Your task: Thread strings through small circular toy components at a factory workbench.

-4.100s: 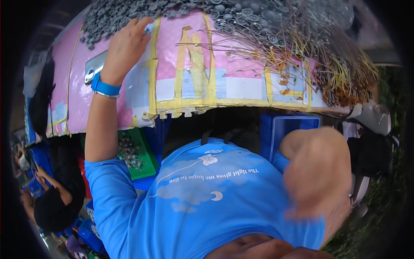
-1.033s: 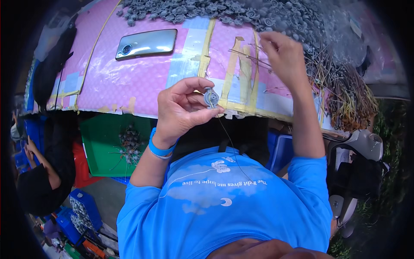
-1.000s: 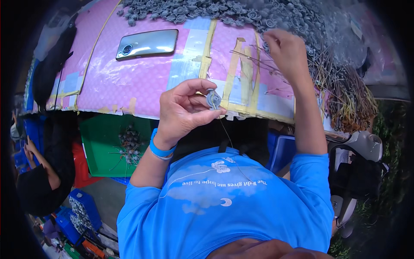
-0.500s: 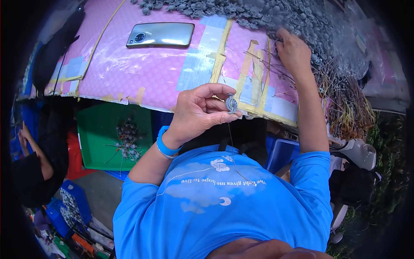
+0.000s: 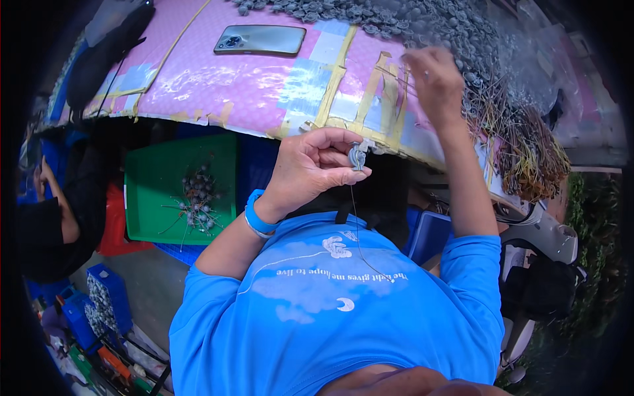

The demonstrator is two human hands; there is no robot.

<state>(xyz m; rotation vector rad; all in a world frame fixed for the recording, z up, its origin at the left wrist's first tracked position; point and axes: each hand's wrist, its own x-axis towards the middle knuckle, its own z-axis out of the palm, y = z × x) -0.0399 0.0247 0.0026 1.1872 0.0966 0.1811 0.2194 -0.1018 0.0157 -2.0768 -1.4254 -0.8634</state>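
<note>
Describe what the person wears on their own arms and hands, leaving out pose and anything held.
Both arms are bare below the short sleeves of a bright blue T-shirt. The left hand has a blue wristband at its wrist. The right hand wears nothing visible; no gloves.

Small grey round part [image 5: 357, 156] pinched upright between my left thumb and fingers, thin wire [image 5: 358, 224] hanging from it over my blue shirt, just below edge of pink table [image 5: 218, 86].

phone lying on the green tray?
No, the phone lies on the pink tabletop; the green tray holds small wired parts.
</note>
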